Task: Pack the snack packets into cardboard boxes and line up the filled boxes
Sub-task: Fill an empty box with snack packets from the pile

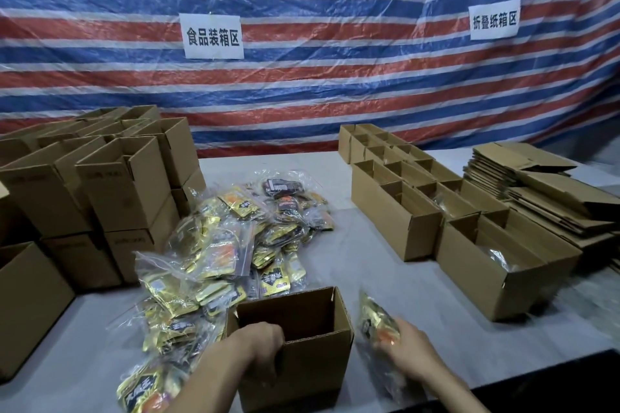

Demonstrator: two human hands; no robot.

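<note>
An open cardboard box (312,352) stands at the table's front edge, its inside dark and seemingly bare. My left hand (260,345) grips the box's near left rim, fingers curled over the edge. To the right of the box, my right hand (407,344) holds a clear bag of gold snack packets (377,320) just above the table. A big heap of bagged snack packets (235,245) lies to the left of and behind the box. Open boxes in a row (402,211) stand at the right, some with bags inside.
Stacked open boxes (100,184) fill the left side of the white table (369,265). Flat folded cartons (543,191) are piled at the far right. A striped tarp with two paper signs hangs behind. The table's dark front edge runs below my right hand.
</note>
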